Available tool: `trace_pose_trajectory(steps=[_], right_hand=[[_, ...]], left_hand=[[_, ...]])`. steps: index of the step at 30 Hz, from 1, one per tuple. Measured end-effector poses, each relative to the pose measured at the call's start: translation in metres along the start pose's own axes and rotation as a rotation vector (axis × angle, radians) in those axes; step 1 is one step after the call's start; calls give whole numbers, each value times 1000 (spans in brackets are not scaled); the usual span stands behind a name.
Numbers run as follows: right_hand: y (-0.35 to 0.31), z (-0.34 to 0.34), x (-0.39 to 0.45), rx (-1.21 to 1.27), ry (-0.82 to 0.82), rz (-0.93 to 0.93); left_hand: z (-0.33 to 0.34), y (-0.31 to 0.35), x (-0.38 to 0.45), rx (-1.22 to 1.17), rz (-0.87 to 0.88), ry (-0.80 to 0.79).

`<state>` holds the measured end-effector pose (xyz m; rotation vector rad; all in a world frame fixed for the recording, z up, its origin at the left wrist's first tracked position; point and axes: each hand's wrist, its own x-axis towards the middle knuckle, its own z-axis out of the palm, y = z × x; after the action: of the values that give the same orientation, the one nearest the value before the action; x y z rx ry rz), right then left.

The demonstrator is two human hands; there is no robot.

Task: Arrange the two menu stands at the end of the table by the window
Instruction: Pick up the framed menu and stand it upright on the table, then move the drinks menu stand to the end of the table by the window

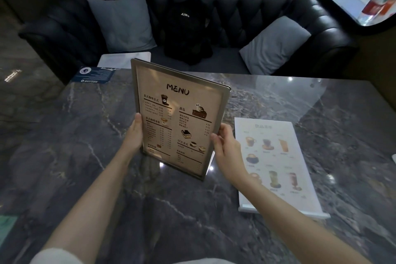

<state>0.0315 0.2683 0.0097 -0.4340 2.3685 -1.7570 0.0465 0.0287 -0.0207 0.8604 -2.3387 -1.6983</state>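
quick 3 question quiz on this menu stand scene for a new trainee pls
1. True or false: both hands hold the framed menu stand.
2. The white drinks menu stand is: A) lying flat on the table, B) upright by the window, C) on the sofa.
3. Fill in: the left hand has its grip on the stand's ___ edge.

Key: 1 true; 2 A; 3 left. The right hand holds the opposite edge.

The menu stand I hold reads "MENU" and "SOE", and the black backpack at twelve o'clock reads "AiWe".
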Motion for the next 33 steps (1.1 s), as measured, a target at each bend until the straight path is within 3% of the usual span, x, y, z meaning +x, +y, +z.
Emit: trace_pose_trajectory(steps=[5, 7, 10, 14, 18, 20, 24, 27, 33], right_hand=[[-1, -5, 1, -123, -52, 6], [-2, -8, 3, -217, -82, -4], [-2, -18, 6, -356, -140, -57], [-1, -39, 10, -640, -207, -218], [6, -72, 7, -858, -234, -417], [14, -94, 5, -938, -240, -374], [40, -145, -6, -1044, -242, -230], [64, -182, -20, -1069, -188, -80], [116, -223, -49, -1025, -160, 232]], left_hand=[[-8, -13, 9, 101, -90, -56], [-5, -3, 1, 162, -145, -17], [8, 4, -17, 318, -58, 81], [37, 1, -57, 548, 131, 226], [80, 4, -110, 801, 557, 214], [99, 2, -124, 818, 742, 132], [140, 2, -139, 869, 942, -37], [170, 1, -137, 935, 865, -184], [214, -3, -124, 978, 392, -294]])
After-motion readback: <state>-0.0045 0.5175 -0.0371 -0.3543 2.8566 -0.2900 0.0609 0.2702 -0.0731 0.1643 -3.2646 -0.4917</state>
